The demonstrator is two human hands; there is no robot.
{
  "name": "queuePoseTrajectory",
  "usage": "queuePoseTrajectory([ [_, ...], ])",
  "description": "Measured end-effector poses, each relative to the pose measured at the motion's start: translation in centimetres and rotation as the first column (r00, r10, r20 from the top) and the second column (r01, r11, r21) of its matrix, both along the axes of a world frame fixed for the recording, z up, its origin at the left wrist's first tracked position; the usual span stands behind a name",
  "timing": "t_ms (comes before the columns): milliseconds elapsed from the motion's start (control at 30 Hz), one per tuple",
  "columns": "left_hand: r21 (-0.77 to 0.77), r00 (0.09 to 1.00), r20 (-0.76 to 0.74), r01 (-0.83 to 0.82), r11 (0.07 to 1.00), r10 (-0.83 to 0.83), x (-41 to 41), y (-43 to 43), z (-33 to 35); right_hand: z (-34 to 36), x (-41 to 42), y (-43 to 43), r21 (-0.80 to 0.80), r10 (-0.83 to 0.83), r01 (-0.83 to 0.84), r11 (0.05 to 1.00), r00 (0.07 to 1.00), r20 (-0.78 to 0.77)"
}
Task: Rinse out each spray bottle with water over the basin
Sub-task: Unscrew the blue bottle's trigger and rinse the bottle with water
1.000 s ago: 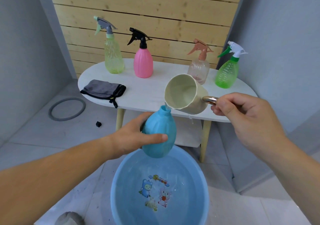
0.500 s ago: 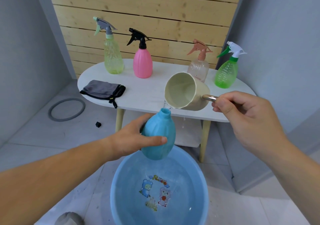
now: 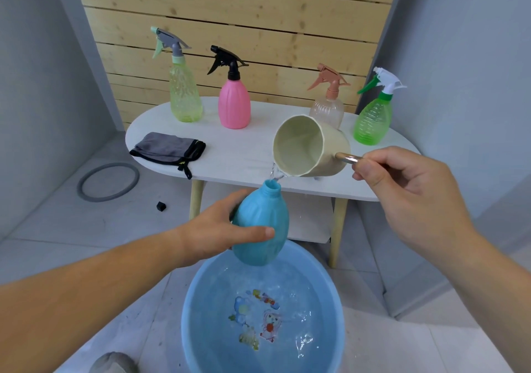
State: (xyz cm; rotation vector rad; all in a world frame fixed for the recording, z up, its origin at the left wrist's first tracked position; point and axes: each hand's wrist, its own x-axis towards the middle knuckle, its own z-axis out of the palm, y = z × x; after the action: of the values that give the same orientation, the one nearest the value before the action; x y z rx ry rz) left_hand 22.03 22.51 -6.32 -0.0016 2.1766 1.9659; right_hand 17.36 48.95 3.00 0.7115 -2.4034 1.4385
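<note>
a: where is the blue bottle [image 3: 258, 223] hanging right now?
b: mid-frame, capless, its neck leaning toward the upper right, over the far edge of the blue basin [image 3: 184, 323] at the bottom of the frame. the left hand [image 3: 215, 230] is holding it, its grip closing round the belly with the thumb lying across the front.
a: and the right hand [image 3: 408, 188]?
b: at the right of the frame, its grip is curling tight on the metal handle [image 3: 349, 158] of the cream scoop [image 3: 330, 142], which is tipping with its mouth to the left, just above the bottle's neck.
a: is anything differing from half a second ago?
b: both hands are staying almost where they were. the thin stream of water [image 3: 274, 172] is showing more plainly now, running from the scoop's lower lip down to the neck, and ripples are glinting at the basin's lower right.
a: and the rest?
b: four capped spray bottles are standing unmoved along the back of the white counter [image 3: 235, 154]: a yellow-green bottle [image 3: 184, 96], a pink bottle [image 3: 233, 103], a clear peach bottle [image 3: 327, 109] and a green bottle [image 3: 372, 119]. a grey cloth [image 3: 166, 148] is lying at the counter's left end. a grey ring [image 3: 107, 182] and a small black block [image 3: 161, 206] are lying on the floor at the left.
</note>
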Motion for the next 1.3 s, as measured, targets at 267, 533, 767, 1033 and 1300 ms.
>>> queuePoseTrajectory([
  [267,0.002,1.0,-0.004,0.012,1.0,-0.012,0.12,0.22,0.18,-0.05,-0.01,-0.01,0.017,0.028,-0.027,0.999,0.998,-0.058],
  [533,-0.015,1.0,0.009,0.007,1.0,-0.007,0.06,0.04,-0.11,-0.18,-0.05,-0.01,0.032,0.034,-0.03,0.999,0.994,-0.102],
  [767,-0.015,1.0,0.02,0.0,1.0,0.0,0.05,0.04,-0.3,-0.22,-0.01,0.02,0.063,0.045,-0.036,0.997,0.988,-0.15],
  [1033,-0.027,1.0,0.021,0.0,1.0,0.001,-0.02,-0.05,-0.52,-0.6,-0.26,0.12,0.068,0.065,-0.053,0.996,0.977,-0.201],
  [1300,-0.028,1.0,0.014,-0.004,1.0,0.004,-0.01,0.07,-0.47,-0.83,-0.46,0.19,0.095,0.073,-0.049,0.994,0.963,-0.261],
])
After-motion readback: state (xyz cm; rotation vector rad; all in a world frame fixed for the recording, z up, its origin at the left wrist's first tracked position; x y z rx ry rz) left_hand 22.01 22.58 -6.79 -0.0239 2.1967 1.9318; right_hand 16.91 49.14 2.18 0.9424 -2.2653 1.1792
